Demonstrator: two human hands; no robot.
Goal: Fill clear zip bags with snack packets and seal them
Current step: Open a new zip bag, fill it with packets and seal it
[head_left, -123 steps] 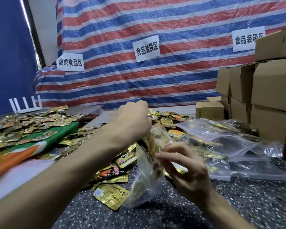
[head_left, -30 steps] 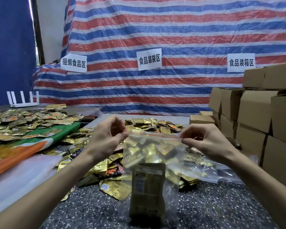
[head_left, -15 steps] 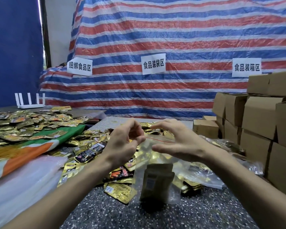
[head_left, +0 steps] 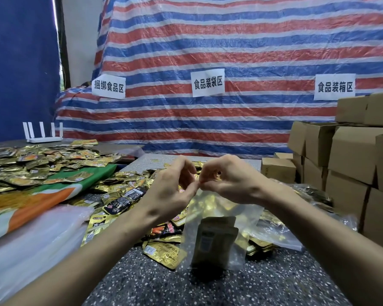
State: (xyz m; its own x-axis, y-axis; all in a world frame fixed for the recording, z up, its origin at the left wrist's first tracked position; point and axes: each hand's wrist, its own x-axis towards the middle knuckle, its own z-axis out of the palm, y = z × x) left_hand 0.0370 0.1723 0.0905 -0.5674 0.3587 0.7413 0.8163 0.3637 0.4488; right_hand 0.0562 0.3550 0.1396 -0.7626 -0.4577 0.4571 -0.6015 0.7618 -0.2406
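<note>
1. Left grip [head_left: 169,192]: fingertips pinch top edge of zip bag [head_left: 221,207].
2. Filled zip bag stands on desk [head_left: 142,283], centre; thin, slick, floppy, likely light; hold at the zip strip.
3. Right grip [head_left: 229,182]: pinching same edge, touching left.

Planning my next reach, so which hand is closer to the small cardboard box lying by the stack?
Right. The right hand pinches the top of the zip bag, left of the small cardboard box; the left hand pinches it too, farther left.
</note>
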